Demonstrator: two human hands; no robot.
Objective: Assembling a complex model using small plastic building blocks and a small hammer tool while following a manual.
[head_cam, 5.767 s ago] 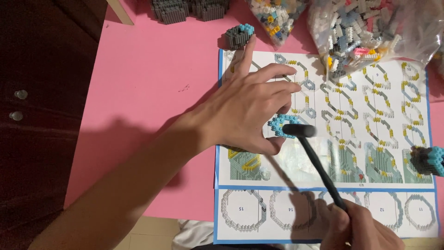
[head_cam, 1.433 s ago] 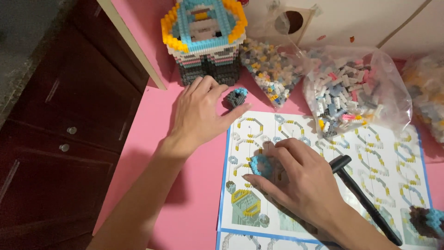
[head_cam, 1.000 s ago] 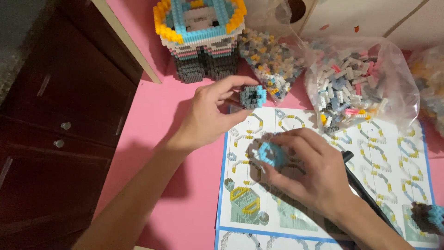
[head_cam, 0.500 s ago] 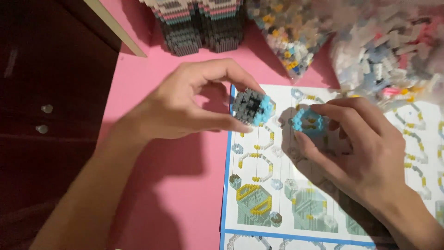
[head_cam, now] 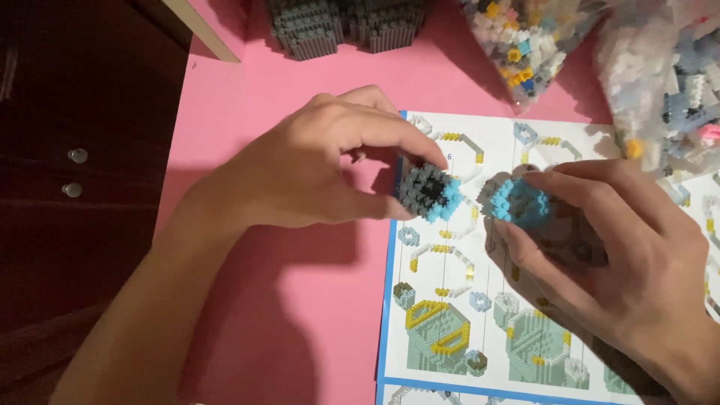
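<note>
Head view, left hand: the left hand (head_cam: 300, 176) reaches in from the lower left and pinches a small grey and blue block piece (head_cam: 427, 193) between thumb and fingers, at the centre of the frame.
Head view, right hand: the right hand (head_cam: 607, 255) comes from the lower right, fingers curled around a light blue block piece (head_cam: 520, 202), just right of centre.
Relation: the two pieces sit just beside each other, held above the instruction sheet (head_cam: 450, 300); not touching, as far as can be told.
Handling: both look light, stiff and knobbly, built of tiny bricks that likely snap apart under a hard squeeze; best taken by the outer sides.
Surroundings: pink table (head_cam: 300, 315); bags of loose bricks (head_cam: 660, 67) upper right; grey brick model (head_cam: 337, 22) at top edge.
</note>
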